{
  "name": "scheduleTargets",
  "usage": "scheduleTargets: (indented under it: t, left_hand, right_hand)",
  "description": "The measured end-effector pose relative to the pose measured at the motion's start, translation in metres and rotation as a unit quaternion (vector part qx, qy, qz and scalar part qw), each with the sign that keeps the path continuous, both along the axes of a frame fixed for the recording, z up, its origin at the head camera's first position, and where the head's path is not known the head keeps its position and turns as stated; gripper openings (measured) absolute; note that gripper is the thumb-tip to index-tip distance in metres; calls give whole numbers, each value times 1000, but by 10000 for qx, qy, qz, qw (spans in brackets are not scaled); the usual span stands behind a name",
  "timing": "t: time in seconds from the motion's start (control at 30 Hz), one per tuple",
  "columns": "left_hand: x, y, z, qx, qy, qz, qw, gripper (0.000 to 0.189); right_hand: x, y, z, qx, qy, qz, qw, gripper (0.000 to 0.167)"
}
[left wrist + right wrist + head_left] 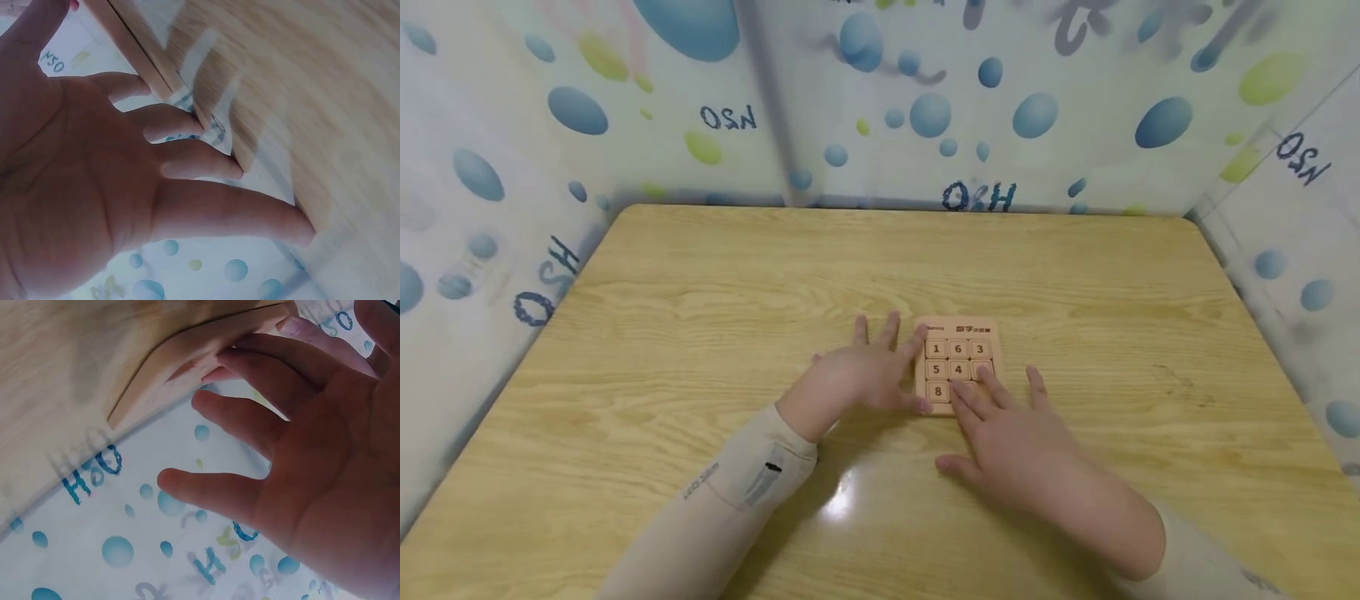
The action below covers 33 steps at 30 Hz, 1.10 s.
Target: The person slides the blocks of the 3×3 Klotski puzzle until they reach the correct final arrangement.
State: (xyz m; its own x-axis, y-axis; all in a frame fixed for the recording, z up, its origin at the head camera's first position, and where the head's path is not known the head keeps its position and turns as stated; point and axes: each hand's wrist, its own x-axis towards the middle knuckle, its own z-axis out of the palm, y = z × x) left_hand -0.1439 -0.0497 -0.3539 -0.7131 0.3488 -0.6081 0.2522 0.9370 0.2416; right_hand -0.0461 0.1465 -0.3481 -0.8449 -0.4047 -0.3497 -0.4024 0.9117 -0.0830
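Observation:
A flat wooden number-slide puzzle [949, 323] lies on the table, with square tiles in a frame. The numbers 1, 6, 3, 5, 4 and 8 show; the lower right part is covered by fingers. My left hand [872, 377] is at the puzzle's left side, fingers spread, with index finger and thumb at the frame's edge. In the left wrist view its other fingertips rest on the tabletop beside the frame [125, 47]. My right hand [1022, 450] reaches in from the lower right, its extended fingertips on the lower tiles. The right wrist view shows its little finger off to the side.
The wood-grain table [700, 275] has rounded far corners. Behind it and along both sides stand pale walls [880, 117] patterned with blue and green drops and H2O lettering. Light-coloured sleeves [700, 508] cover both forearms.

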Motion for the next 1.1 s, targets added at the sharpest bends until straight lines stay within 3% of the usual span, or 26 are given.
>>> scheduleTargets:
  t: [0.33, 0.63, 1.1]
  left_hand:
    - [2, -1, 3, 9, -37, -13, 10000, 111]
    - [1, 2, 2, -76, -43, -22, 10000, 111]
    - [0, 1, 2, -68, 60, -87, 9999, 110]
  right_hand:
    - [2, 1, 9, 387, 107, -244, 9989, 86]
    - [-5, -16, 6, -122, 64, 396, 9991, 79]
    - [-2, -10, 4, 42, 159, 350, 9992, 80]
